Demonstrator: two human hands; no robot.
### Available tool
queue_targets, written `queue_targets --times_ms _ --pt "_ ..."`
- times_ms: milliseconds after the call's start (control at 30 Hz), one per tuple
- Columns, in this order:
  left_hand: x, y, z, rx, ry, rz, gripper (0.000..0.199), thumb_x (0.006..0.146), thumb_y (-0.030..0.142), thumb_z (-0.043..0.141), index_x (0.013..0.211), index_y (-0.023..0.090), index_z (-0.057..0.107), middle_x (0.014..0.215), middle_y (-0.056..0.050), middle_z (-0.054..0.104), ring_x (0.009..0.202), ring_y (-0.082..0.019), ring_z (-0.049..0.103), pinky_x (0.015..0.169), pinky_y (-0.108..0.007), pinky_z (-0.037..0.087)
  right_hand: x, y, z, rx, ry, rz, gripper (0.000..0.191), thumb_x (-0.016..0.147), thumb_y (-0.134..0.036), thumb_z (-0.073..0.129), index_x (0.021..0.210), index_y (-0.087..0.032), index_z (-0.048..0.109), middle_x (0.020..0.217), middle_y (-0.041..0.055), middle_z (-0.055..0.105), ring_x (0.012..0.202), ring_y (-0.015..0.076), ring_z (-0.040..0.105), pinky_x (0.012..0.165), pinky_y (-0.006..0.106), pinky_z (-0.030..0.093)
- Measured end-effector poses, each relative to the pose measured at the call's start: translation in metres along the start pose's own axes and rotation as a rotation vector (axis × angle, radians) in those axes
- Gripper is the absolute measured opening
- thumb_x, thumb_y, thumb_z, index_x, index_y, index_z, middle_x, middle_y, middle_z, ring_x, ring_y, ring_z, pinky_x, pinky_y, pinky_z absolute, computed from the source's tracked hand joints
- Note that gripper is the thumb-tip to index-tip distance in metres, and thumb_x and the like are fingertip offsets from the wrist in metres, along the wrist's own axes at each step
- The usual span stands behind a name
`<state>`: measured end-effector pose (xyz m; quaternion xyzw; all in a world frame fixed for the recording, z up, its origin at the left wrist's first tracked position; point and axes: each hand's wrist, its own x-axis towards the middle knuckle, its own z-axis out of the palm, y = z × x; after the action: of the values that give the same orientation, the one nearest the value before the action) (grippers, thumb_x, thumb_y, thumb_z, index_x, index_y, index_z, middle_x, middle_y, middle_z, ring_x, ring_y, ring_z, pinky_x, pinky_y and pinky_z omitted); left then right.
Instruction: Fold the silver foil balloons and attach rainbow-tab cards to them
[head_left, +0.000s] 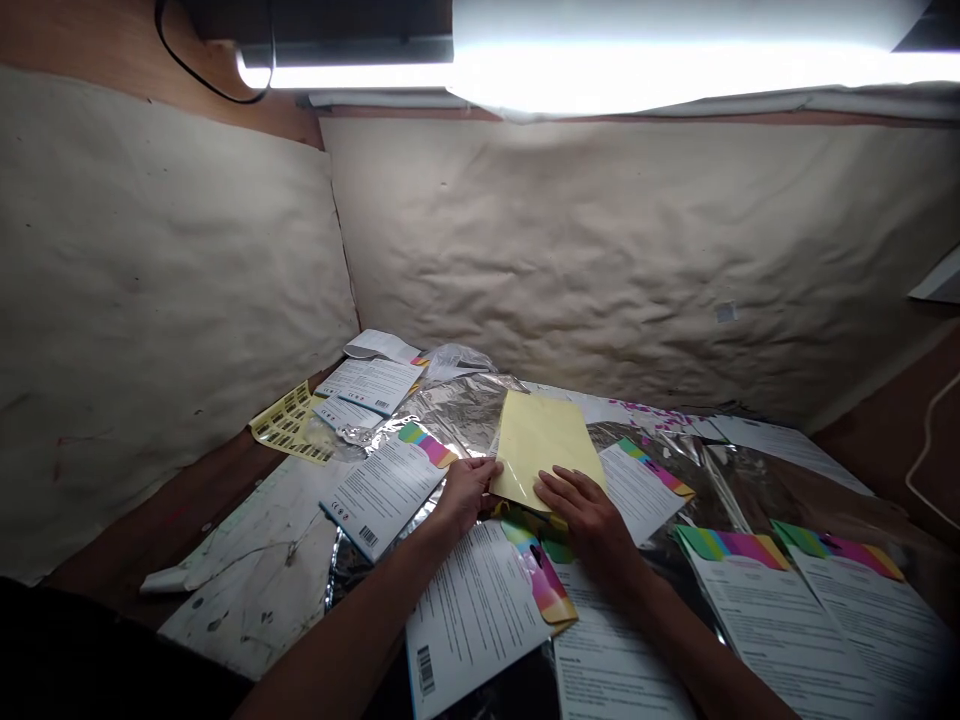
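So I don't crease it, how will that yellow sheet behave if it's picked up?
The yellow sheet looks thin and light, so it will probably bend somewhat rather than stay rigid. Its smooth, slightly glossy face, resting on crinkled silver foil beside the right hand, suggests it could slide easily if pushed.

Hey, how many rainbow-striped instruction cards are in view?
5 rainbow-striped cards: one left of the yellow sheet, one below it, one right of it, two far right. More may be hidden.

Your tube light (600,70) blazes, blown out at 12 o'clock; foil sheet (457,415) glares; dim at 7 o'clock; edges bowed.
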<state>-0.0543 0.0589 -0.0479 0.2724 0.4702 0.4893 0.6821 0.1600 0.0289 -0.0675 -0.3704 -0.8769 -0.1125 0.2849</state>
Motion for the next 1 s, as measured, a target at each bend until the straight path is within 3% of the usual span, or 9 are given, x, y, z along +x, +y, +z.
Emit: queue_targets --times_ms 233,500,733,1000 --pt "-0.0071 0.0055 0.0013 -0.01 -0.088 -0.086 0.017 0.076 0.015 0.078 0.089 0.008 0.069 0.083 -0.01 0.071 0.064 -0.013 0.067 0.055 -0.021 0.057 -0.0049 0.0075 -0.0002 -0.024 0.034 0.136 0.051 0.089 0.002 0.04 0.129 -0.018 0.063 0.131 0.0117 0.065 0.125 0.0273 0.058 0.104 0.05 0.05" --pt "-0.002 -0.0018 0.0033 0.006 -0.028 -0.083 0.009 0.082 0.015 0.073 0.085 0.008 0.068 0.077 -0.008 0.07 0.056 -0.01 0.064 0.052 -0.018 0.055 -0.0052 0.0054 0.0011 0.005 0.002 0.13 0.052 0.087 0.004 0.038 0.127 -0.017 0.064 0.131 0.0101 0.065 0.126 0.0273 0.056 0.106 0.051 0.047" --pt "-0.0049 -0.0032 0.0052 0.045 -0.04 -0.056 0.017 0.076 0.02 0.081 0.083 0.008 0.072 0.078 -0.008 0.07 0.058 -0.01 0.065 0.054 -0.018 0.055 -0.0051 0.0058 0.0013 0.085 -0.012 0.175 0.06 0.079 0.006 0.04 0.128 -0.019 0.064 0.129 0.009 0.067 0.125 0.0262 0.057 0.104 0.052 0.049" --pt "-0.0047 -0.004 0.0058 0.078 -0.035 -0.054 0.012 0.078 0.019 0.078 0.082 0.009 0.072 0.074 -0.008 0.071 0.057 -0.011 0.065 0.054 -0.018 0.055 -0.0058 0.007 0.005 0.06 -0.014 0.181 0.057 0.079 0.008 0.038 0.123 -0.017 0.066 0.124 0.0092 0.069 0.121 0.0275 0.06 0.103 0.053 0.048"
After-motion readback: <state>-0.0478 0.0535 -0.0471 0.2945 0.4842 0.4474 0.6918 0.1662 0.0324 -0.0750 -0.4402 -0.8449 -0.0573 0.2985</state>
